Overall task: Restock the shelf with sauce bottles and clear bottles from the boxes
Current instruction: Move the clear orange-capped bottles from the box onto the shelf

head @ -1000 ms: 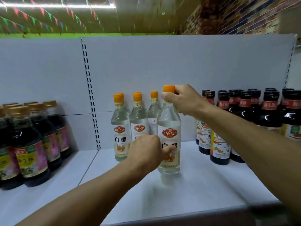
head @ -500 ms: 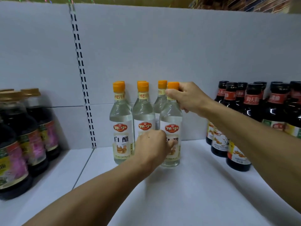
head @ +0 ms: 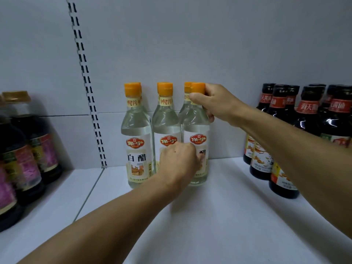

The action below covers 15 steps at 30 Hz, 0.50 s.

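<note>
Several clear vinegar bottles with orange caps stand in a tight group at the back of the white shelf (head: 219, 221). My right hand (head: 213, 102) grips the neck and cap of the rightmost front clear bottle (head: 196, 130). My left hand (head: 179, 161) has its fingers curled against the lower label of that same bottle, covering part of it and the foot of the middle bottle (head: 165, 128). The left front clear bottle (head: 137, 141) stands free beside them. More orange caps show behind the front row.
Dark sauce bottles with red neck labels (head: 306, 119) crowd the shelf's right side. Dark sauce bottles with pink labels (head: 24, 155) stand at the left. A slotted upright (head: 89, 92) runs down the grey back panel.
The held bottle has been pushed back into line with the other clear bottles, and the camera has come closer and lower. Both hands stay on it.
</note>
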### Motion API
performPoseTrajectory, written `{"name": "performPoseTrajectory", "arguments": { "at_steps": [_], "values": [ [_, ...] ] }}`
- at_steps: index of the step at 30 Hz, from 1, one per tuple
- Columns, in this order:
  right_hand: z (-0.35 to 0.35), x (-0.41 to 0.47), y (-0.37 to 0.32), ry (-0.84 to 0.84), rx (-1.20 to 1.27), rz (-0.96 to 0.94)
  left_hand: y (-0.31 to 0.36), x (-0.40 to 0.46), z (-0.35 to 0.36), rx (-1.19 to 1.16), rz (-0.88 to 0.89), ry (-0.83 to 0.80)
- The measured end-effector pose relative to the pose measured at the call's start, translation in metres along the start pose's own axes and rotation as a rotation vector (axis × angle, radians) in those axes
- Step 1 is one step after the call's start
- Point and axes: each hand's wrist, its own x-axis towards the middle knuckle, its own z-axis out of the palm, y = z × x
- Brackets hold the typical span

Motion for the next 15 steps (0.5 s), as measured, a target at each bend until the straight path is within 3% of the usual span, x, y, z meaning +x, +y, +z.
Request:
{"name": "performPoseTrajectory", "arguments": {
  "at_steps": [15],
  "values": [
    [-0.002,-0.030,0.005,0.099,-0.198,0.102,0.011,-0.017,-0.030,0.015,-0.018,-0.076]
  ]
}}
